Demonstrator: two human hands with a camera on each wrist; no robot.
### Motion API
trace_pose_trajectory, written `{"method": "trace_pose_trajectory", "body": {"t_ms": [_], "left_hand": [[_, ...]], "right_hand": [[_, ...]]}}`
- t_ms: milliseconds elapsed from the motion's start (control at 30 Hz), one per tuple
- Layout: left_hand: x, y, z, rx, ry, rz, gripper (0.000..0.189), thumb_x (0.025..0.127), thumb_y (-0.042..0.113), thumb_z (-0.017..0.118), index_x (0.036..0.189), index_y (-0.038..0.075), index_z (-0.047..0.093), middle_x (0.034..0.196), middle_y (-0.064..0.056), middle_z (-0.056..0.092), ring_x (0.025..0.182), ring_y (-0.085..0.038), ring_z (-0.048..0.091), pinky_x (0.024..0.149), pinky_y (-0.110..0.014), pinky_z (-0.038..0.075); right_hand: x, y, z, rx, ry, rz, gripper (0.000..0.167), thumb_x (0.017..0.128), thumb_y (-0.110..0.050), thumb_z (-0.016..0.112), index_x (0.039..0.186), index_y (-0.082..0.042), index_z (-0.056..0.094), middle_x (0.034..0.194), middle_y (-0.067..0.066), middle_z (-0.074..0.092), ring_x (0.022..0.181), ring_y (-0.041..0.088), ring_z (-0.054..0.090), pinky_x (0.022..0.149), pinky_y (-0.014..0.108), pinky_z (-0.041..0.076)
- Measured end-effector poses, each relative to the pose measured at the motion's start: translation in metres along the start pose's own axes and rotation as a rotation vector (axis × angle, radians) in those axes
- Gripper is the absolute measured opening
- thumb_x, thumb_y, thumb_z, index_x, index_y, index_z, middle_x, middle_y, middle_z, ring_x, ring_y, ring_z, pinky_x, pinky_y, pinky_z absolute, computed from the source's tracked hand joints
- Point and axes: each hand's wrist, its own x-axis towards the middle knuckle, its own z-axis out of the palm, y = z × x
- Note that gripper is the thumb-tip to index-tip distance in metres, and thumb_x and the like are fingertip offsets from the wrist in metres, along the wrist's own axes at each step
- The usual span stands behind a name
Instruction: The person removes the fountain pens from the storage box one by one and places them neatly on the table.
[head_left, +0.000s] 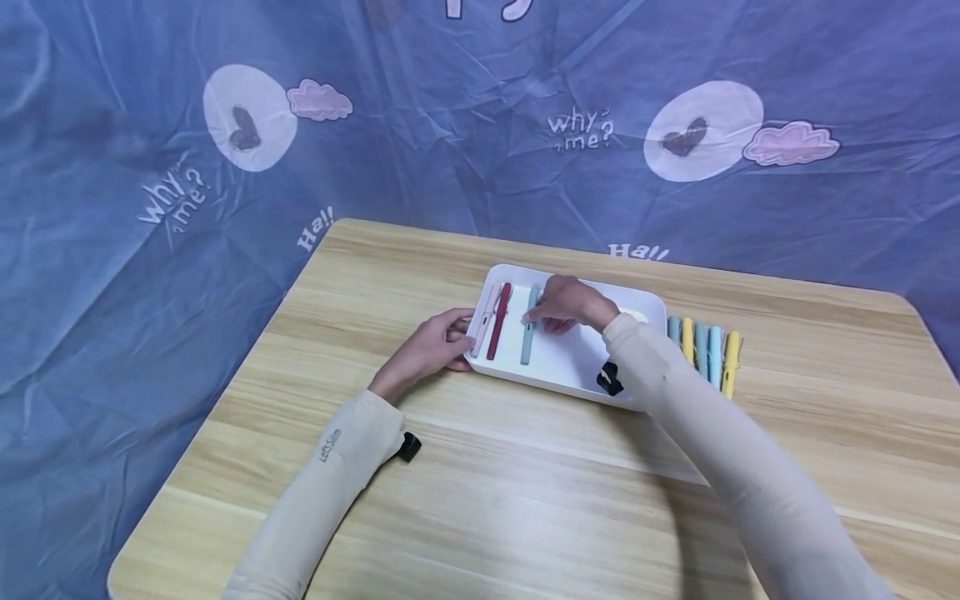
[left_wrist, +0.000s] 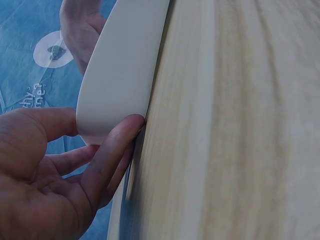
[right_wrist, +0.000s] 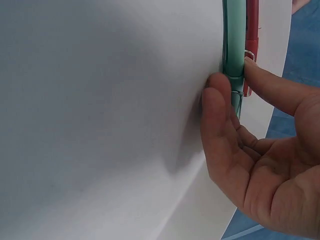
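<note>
In the head view, a shallow white tray (head_left: 573, 367) lies on the table. My left hand (head_left: 431, 343) holds its left end, and the left wrist view has the fingers (left_wrist: 112, 140) bent about the tray's corner (left_wrist: 120, 70). Inside the tray, my right hand (head_left: 567, 302) pinches a teal pen (head_left: 527, 346) between thumb and fingers; the right wrist view shows this grip near the pen's clip (right_wrist: 237, 92). Left of it, a red pen (head_left: 498, 325) and a pale pink pen (head_left: 486, 319) lie side by side in the tray.
Right of the tray, several pens lie in a row on the wooden table (head_left: 480, 500): teal, yellow (head_left: 731, 367) and light blue (head_left: 715, 354). My right forearm (head_left: 720, 450) crosses over the tray's right end. A blue printed cloth (head_left: 450, 167) hangs behind the table.
</note>
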Motion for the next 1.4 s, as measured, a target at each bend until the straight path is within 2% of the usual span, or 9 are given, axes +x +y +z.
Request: {"method": "trace_pose_trajectory", "body": {"t_ms": [167,400,733,1400], "left_hand": [[-0.001,0.0,0.0,0.002,0.0,-0.002,0.058,0.103,0.0,0.056,0.158,0.001,0.038,0.136,-0.025,0.056,0.117,-0.035,0.064,0.078,-0.034,0.067],[-0.002,0.0,-0.001,-0.004,-0.003,0.015,0.057,0.103,0.0,0.056,0.158,-0.001,0.038,0.135,-0.026,0.057,0.116,-0.035,0.065,0.078,-0.034,0.067],[-0.004,0.0,-0.001,0.0,-0.002,0.013,0.058,0.103,0.0,0.056,0.158,0.0,0.039,0.134,-0.025,0.056,0.114,-0.034,0.065,0.077,-0.034,0.067],[-0.003,0.001,-0.001,-0.006,0.0,0.01,0.056,0.103,-0.001,0.055,0.157,-0.001,0.04,0.135,-0.026,0.056,0.115,-0.035,0.065,0.078,-0.034,0.067]], "right_hand": [[0.004,0.001,0.002,0.041,-0.005,0.025,0.026,0.097,-0.022,0.076,0.086,-0.001,0.065,0.07,0.006,0.067,0.061,0.012,0.065,0.064,0.026,0.065],[0.004,0.002,0.005,0.09,0.004,0.027,0.028,0.098,-0.023,0.075,0.087,0.0,0.063,0.07,0.007,0.067,0.06,0.012,0.066,0.063,0.027,0.065],[-0.002,0.003,0.008,0.15,-0.001,-0.026,0.025,0.099,-0.016,0.072,0.089,0.006,0.068,0.074,0.012,0.071,0.062,0.015,0.07,0.064,0.029,0.066],[-0.009,-0.002,0.0,0.155,0.002,-0.085,0.024,0.099,-0.014,0.072,0.095,0.01,0.073,0.074,0.013,0.073,0.061,0.015,0.072,0.065,0.031,0.067]]}}
